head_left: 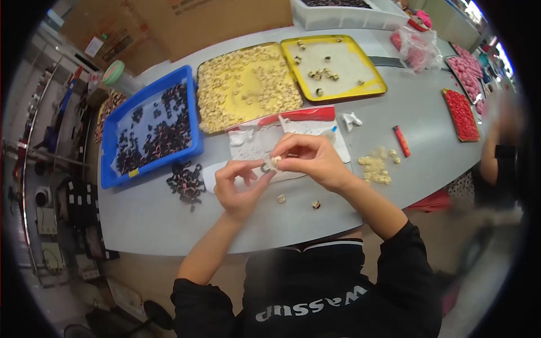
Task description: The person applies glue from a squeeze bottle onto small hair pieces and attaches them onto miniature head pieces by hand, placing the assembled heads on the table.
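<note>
Above the front of the grey table, my two hands nearly meet. My right hand (313, 159) pinches a small cream-coloured piece (276, 161) between thumb and fingers. Thumb and forefinger of my left hand (239, 185) close on a small dark curved piece (265, 168), right beside the cream one; whether the two pieces touch I cannot tell. Beneath them lies a white sheet (248, 149) with a red edge and dark specks. A cream piece (281, 199) and a cream piece with a dark band (316, 204) rest on the table nearer to me.
Loose dark curved pieces (187, 183) lie left, by a blue tray (196, 127) of similar ones. Behind are a yellow tray (225, 55) of cream pieces and another yellow tray (360, 59) with several banded ones. Cream pieces (375, 169) and a red tube (402, 141) lie right.
</note>
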A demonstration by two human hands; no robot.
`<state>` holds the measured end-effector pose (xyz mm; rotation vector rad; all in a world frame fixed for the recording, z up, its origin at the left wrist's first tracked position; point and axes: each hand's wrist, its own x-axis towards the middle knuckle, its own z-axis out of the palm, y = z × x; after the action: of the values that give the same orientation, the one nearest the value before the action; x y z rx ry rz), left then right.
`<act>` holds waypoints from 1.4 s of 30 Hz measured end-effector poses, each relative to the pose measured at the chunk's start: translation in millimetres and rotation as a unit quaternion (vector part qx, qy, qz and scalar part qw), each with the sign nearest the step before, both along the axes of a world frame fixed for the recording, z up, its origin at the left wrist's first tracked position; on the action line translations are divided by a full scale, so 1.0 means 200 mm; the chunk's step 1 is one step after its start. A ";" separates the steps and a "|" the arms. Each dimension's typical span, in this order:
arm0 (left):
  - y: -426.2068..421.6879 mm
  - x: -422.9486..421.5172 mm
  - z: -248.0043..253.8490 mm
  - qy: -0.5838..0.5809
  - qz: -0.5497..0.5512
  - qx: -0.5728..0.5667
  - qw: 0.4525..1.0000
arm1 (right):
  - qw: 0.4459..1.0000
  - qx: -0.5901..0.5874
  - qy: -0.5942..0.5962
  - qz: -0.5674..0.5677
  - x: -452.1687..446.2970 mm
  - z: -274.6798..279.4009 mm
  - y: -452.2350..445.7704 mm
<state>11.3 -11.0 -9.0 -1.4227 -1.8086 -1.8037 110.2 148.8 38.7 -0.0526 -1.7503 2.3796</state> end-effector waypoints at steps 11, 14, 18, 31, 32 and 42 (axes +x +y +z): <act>-0.01 0.00 0.02 0.022 -0.007 -0.018 1.000 | 0.995 -0.027 -0.095 0.003 -0.01 -0.01 0.00; 0.00 0.00 0.03 0.024 -0.007 -0.022 0.999 | 0.994 -0.040 -0.096 0.026 -0.02 -0.03 0.02; -0.01 0.00 0.01 0.021 -0.019 -0.020 0.999 | 0.992 -0.056 -0.096 0.060 -0.02 -0.05 0.01; 0.01 0.02 0.01 -0.024 -0.048 0.009 0.999 | 0.965 -0.218 -0.100 0.106 -0.03 -0.11 -0.01; 0.01 0.02 0.01 -0.024 -0.048 0.012 0.998 | 0.964 -0.224 -0.095 0.105 -0.03 -0.12 -0.01; 0.00 0.04 0.01 -0.036 -0.055 -0.007 0.998 | 0.962 -0.242 -0.078 0.099 -0.03 -0.15 -0.02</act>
<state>19.8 -10.3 -7.0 -1.5078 -1.8138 -1.9219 103.5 145.1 9.4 -0.1414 -1.2331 2.9730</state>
